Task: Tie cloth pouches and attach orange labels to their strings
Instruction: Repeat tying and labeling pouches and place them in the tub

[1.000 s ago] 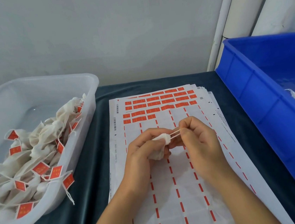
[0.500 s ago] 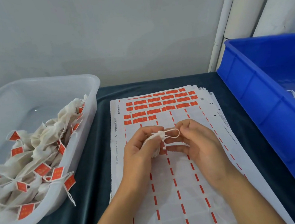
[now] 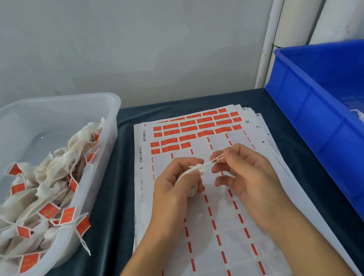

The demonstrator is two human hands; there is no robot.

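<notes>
A small white cloth pouch [image 3: 191, 177] sits bunched in the left hand [image 3: 175, 189], just above the middle of the scene and over a stack of white label sheets [image 3: 220, 224]. The left hand's fingers curl round the pouch body, its gathered neck pointing toward three o'clock. From that neck a thin white drawstring [image 3: 213, 159] runs taut toward two o'clock, its long axis nearly level and rising slightly to the right. The right hand [image 3: 246, 176] pinches the far end of the string between thumb and forefinger, with the other fingers loosely spread below. The two hands are close but not touching, and the string bridges the gap.

The orange rectangular stick-on labels [image 3: 198, 127] lie in rows on the top sheet at twelve o'clock from the hands, beyond the fingertips. The right hand looks the nearer one to them, so it would likely do the peeling while the left keeps the pouch.

At nine o'clock a translucent plastic tub [image 3: 95, 102] holds finished, labelled pouches. At three o'clock stands a blue plastic crate [image 3: 311, 123].
</notes>
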